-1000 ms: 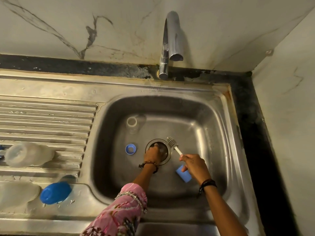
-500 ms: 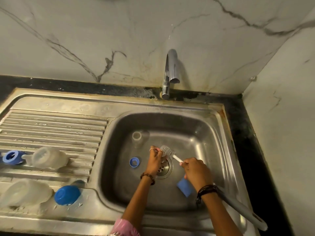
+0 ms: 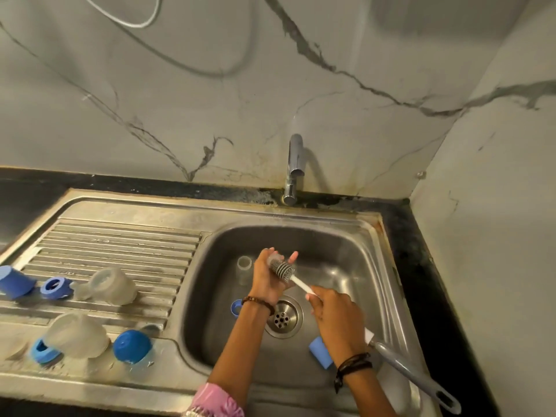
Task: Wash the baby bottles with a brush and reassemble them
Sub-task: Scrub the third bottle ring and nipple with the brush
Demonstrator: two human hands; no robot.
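Both hands were over the basin of the steel sink [image 3: 373, 245]. The right hand [image 3: 337, 319] was clenched round the white shaft of the bottle brush [image 3: 282, 269], its fingers hiding the middle of the shaft; the grey handle emerged behind the wrist and ran to the sink's near right rim. The ribbed grey brush head lay against the palm of the left hand [image 3: 267, 279]. That hand was raised, fingers partly curled about the head; a small clear piece seemed pinched at the fingertips, but motion blur made it impossible to name, so I cannot tell whether the hand grasped anything beyond the brush head.

In the basin: a clear bottle [image 3: 244, 266] stood upright, partly behind the left hand; a blue ring [image 3: 236, 307] was half hidden by the left wrist; a blue block [image 3: 320, 352], partly covered by the right forearm, lay near the drain [image 3: 282, 316].

On the drainboard [image 3: 120, 245]: a clear bottle part [image 3: 111, 285] on its side, a blue collar [image 3: 55, 288], a blue cap [image 3: 15, 281] cut by the frame's left edge, a second clear bottle [image 3: 76, 334] with a blue collar, blurred, and a blue dome cap [image 3: 131, 346]. The tap [image 3: 294, 168] showed no visible stream.
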